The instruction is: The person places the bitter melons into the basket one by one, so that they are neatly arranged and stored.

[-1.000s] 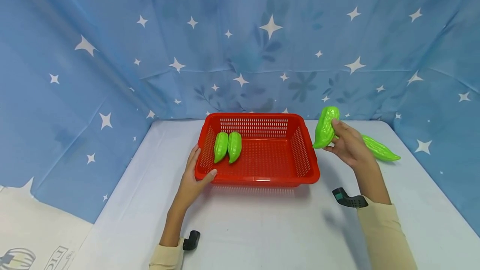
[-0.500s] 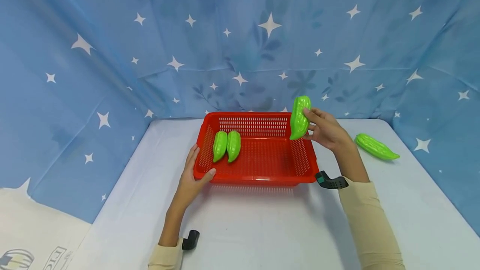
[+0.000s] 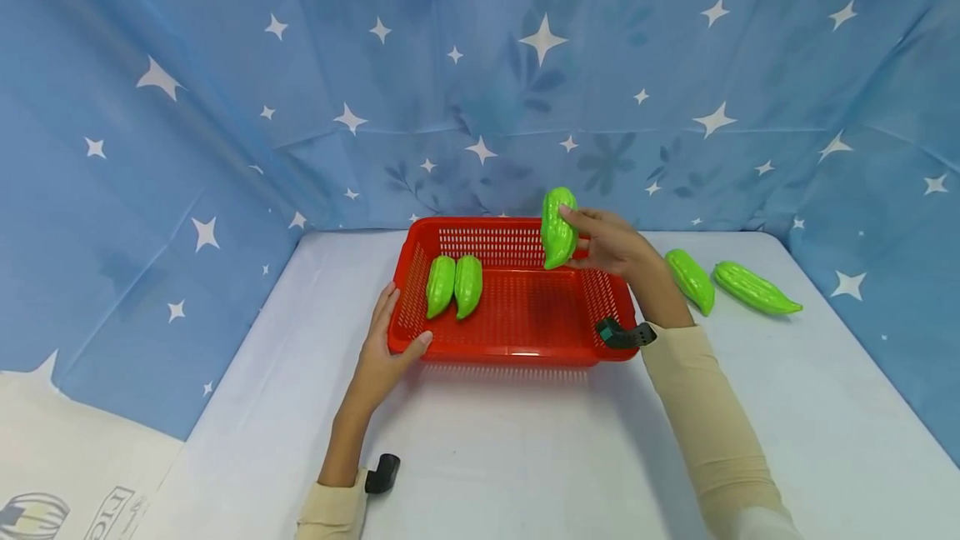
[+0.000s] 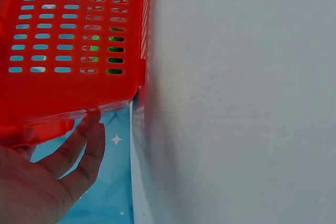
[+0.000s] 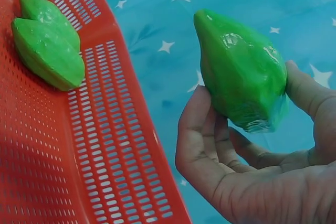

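A red plastic basket (image 3: 525, 354) with slotted walls stands on the white table, and two green bitter melons (image 3: 441, 288) lie side by side at its left end. My left hand (image 3: 378, 363) holds the basket's near left corner, thumb on the front rim and fingers along the left side. In the left wrist view, its fingers (image 4: 86, 153) bend against the basket's underside. Above the basket's back right part, my right hand (image 3: 609, 242) pinches another bitter melon (image 3: 558, 227) between thumb and fingers. It points narrow end down in the head view.
Two more bitter melons, one nearer (image 3: 690, 280) and one farther right (image 3: 757, 288), lie on the white table (image 3: 517, 448) right of the basket. A blue star-patterned cloth (image 3: 480, 107) hangs behind and along the sides.
My right hand has carried its bitter melon leftward from the table's right side to over the basket, uncovering a melon on the table. My left hand has stayed at the corner.
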Motion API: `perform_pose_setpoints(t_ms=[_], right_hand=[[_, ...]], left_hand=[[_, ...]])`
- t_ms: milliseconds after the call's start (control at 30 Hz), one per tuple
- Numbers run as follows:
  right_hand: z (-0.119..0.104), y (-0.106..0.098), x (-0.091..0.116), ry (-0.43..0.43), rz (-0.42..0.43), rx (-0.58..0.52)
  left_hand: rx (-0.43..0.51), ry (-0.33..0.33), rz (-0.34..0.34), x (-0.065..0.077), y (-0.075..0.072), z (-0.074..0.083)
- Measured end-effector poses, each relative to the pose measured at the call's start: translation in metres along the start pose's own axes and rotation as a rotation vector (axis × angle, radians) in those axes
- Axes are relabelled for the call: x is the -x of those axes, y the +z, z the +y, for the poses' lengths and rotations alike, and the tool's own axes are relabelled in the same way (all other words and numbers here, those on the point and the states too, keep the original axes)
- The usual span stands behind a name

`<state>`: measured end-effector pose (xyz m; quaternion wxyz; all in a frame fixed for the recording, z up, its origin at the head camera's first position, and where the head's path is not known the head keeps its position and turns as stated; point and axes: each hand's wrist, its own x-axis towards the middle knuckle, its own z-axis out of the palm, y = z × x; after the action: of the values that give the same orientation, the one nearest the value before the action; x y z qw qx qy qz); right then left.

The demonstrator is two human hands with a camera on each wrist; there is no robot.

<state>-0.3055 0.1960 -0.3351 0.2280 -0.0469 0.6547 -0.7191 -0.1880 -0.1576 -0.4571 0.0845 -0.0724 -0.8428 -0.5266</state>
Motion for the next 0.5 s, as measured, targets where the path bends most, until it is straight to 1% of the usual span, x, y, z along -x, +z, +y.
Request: perform_pose_setpoints(t_ms=[233,500], right_hand=[[0.003,0.011,-0.017,0.077,0.0,0.062],[0.006,0.025,-0.035,0.131,0.012,0.155]], left_hand=[[0.018,-0.011,-0.006,0.002,0.001,0.001],[0.017,-0.007,-0.002,0.001,0.0,0.002]])
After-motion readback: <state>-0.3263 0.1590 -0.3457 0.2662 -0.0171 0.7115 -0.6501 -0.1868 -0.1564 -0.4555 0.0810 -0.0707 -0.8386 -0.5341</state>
